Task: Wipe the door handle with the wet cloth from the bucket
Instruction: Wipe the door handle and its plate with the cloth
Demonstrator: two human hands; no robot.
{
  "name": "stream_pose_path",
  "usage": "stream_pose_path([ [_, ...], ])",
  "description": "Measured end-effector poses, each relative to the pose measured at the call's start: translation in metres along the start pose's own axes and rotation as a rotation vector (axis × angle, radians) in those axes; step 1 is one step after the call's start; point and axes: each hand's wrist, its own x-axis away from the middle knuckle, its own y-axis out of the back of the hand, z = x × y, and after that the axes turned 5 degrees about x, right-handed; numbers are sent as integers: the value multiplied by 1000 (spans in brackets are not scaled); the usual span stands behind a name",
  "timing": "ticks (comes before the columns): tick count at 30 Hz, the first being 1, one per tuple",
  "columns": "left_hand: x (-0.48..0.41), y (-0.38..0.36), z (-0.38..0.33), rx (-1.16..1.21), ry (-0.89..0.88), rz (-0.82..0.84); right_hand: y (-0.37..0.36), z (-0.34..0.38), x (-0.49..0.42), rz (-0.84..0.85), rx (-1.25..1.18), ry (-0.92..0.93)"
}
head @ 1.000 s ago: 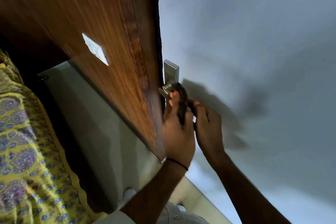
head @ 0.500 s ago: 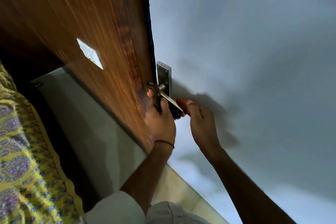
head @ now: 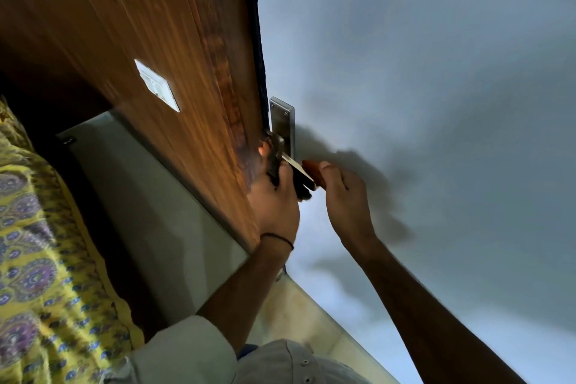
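The metal door handle (head: pixel 295 165) sticks out from its steel backplate (head: pixel 282 123) at the door's edge. My left hand (head: pixel 274 203) is closed on a dark cloth (head: pixel 274 162), which is pressed around the base of the lever beside the backplate. A dark end of the cloth hangs under the lever. My right hand (head: pixel 346 196) pinches the lever's free end between thumb and fingers. No bucket is in view.
A brown wooden door (head: pixel 174 40) fills the upper left and carries a white switch plate (head: pixel 157 86). The grey wall (head: pixel 436 72) takes up the right. Yellow patterned fabric (head: pixel 37 259) lies at the left, next to a pale glossy panel (head: pixel 149 196).
My left hand slid the cloth from the lever's outer end to its base near the backplate, baring the lever. My right hand stayed at the lever's tip.
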Motion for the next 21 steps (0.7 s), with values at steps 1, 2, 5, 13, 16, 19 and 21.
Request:
stream_pose_path([
  [1, 13, 1, 4, -13, -12, 60, 0, -2, 0, -4, -19, -11],
  [2, 28, 2, 7, -41, -23, 114, 1, -3, 0, -8, -23, -22],
  [5, 52, 1, 9, -85, -77, 165, 1, -6, -1, -11, 0, -31],
  [13, -20, 3, -9, -86, -37, -46, 0, 0, 1, -26, -3, -34],
  [16, 3, 6, 1, -113, -138, 16, 0, -2, 3, -38, -39, -59],
  [19, 47, 4, 13, -131, -197, 129, 0, -3, 2, -29, -47, -96],
  [21, 57, 2, 16, -143, -206, 146, 1, -4, 0, -22, -37, -91],
])
